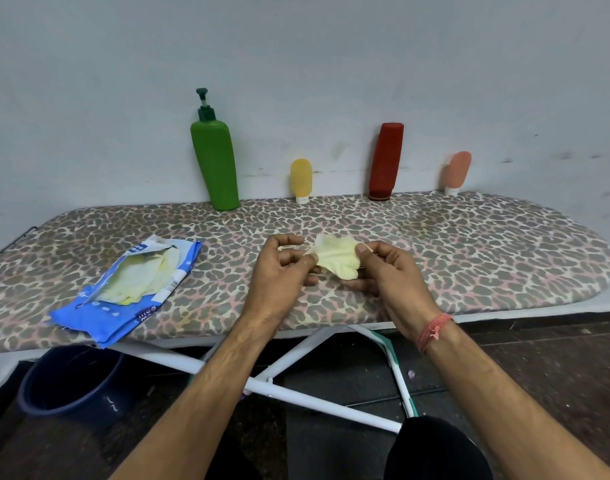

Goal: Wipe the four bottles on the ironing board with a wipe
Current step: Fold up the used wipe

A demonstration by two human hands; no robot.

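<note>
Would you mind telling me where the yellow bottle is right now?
The yellow bottle stands at the back edge of the ironing board, against the wall, between the green pump bottle and the red bottle.

Dark blue bucket (pixel 69 379) on the floor under the board; grey wall (pixel 296 46) behind.

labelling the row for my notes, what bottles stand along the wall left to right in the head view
Tall green pump bottle → small yellow squeeze tube standing on its white cap → dark red bottle standing on its cap → small salmon-pink squeeze tube on its white cap.
</note>
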